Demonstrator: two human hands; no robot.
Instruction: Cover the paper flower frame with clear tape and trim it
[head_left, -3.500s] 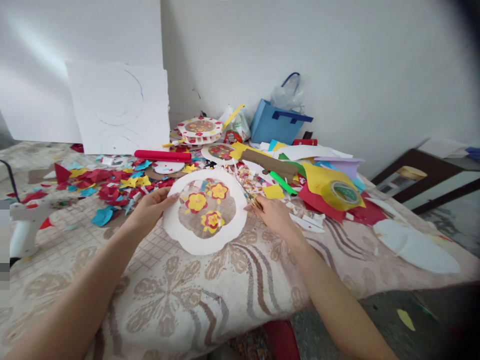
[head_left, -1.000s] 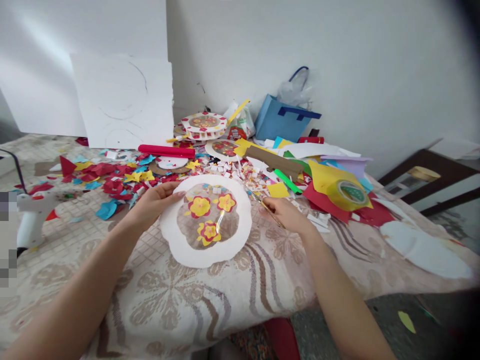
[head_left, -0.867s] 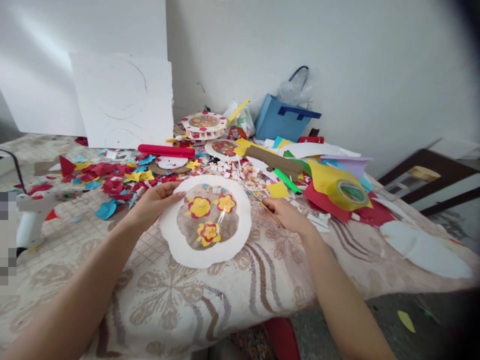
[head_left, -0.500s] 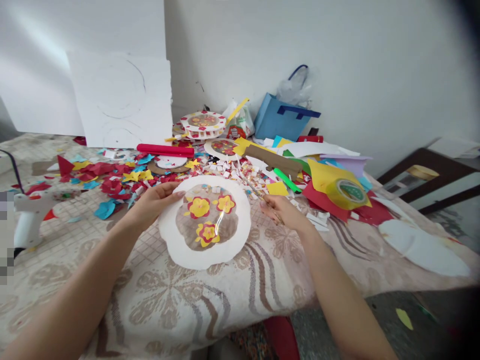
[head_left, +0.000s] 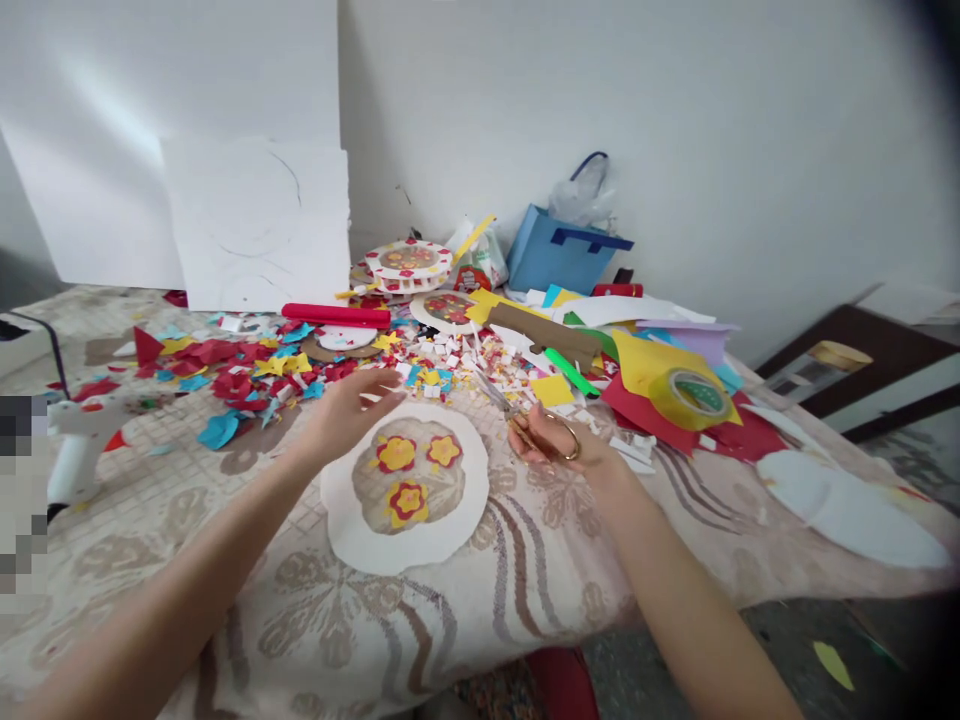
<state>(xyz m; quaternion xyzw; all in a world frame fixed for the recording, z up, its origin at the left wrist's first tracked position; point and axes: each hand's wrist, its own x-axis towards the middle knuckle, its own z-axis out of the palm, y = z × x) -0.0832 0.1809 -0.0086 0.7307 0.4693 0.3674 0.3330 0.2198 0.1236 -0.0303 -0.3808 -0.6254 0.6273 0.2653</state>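
In front of me a white paper ring (head_left: pixel 341 520) with a clear middle lies on the patterned cloth. Three red-and-yellow paper flowers (head_left: pixel 409 500) sit on its clear part. My left hand (head_left: pixel 351 412) hovers at the ring's far left edge, fingers stretched out and holding nothing. On the right, my right hand (head_left: pixel 544 438) grips a pair of gold-handled scissors (head_left: pixel 499 398), blades pointing away to the upper left. Small white, yellow and blue paper scraps (head_left: pixel 431 378) are scattered just beyond the ring.
A glue gun (head_left: pixel 79 450) stands at the left, near red and blue paper pieces (head_left: pixel 225 380). Behind are a decorated paper lantern (head_left: pixel 409 265) and a blue bag (head_left: pixel 555 250). A tape roll (head_left: pixel 694 395) rests on coloured sheets at right; white foam board (head_left: pixel 255 230) leans on the wall.
My left hand has let go of the ring, which now lies flat on the cloth. The scissors have turned in my right hand, their handles now showing.
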